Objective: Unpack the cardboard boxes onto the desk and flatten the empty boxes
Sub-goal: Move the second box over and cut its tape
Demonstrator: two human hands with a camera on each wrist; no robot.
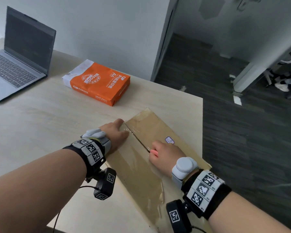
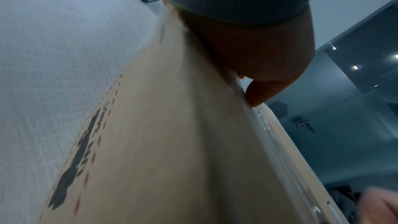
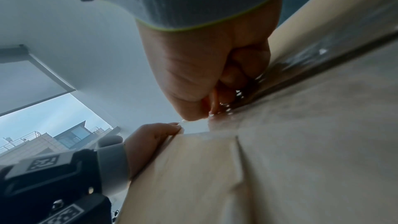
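You have one cardboard box [image 1: 151, 148] on the desk [image 1: 40, 125], one orange ream of A4 paper [image 1: 99, 83], one open laptop [image 1: 18, 56], and two hands, each wearing one wrist camera unit.

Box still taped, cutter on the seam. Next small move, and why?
Probably draw the right hand and its red cutter nearer along the taped seam: clear tape spans the cardboard box flaps, and the left hand braces its far corner.
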